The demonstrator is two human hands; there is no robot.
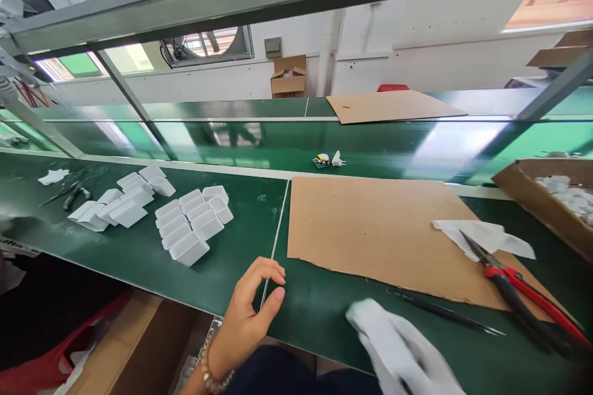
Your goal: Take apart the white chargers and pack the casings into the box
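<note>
My left hand point(254, 305): loosely curled, holding nothing | my right hand point(393, 345): looks gloved, too blurry to tell its grip | white boxes point(204, 225): my 11 o'clock, lined up, I guess for easy picking | pliers point(496, 273): my 2 o'clock, handles nearer me, likely for quick grabbing

White glove point(398, 342), white boxes point(192, 222) — red-and-black pliers point(507, 294), brown cardboard sheet point(365, 222), green tabletop point(250, 216)
</note>
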